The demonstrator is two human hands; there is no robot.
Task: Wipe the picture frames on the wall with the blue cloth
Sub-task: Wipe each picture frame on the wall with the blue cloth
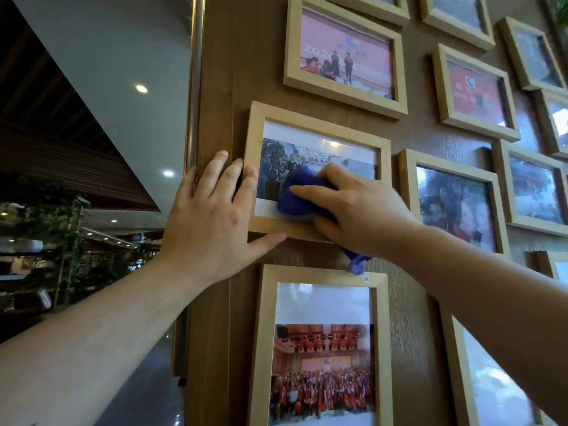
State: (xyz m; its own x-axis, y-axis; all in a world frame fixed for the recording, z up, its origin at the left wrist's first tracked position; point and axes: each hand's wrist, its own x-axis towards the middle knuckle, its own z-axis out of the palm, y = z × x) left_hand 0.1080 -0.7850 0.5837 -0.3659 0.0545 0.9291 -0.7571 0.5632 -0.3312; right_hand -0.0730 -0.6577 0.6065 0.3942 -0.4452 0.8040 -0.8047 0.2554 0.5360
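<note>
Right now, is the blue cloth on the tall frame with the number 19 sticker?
No, the right hand presses the blue cloth on the glass of the landscape frame above it.

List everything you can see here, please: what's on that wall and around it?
Frames: about eleven in view, several cut off, light wood, on the wall.
Wall: one, brown wood grain, centre and right.
Cloth: one, blue, bunched against the glass of the middle frame, a corner hanging below.
Sticker: one, white, "19", top of the lower frame.
Pole: one, metal, the wall's left edge.
Ceiling lights: several, lit, left.
Plants: green, lower left.
Left hand: flat on the wall, bracing the frame's left edge.
Right hand: pressing the cloth.
</note>
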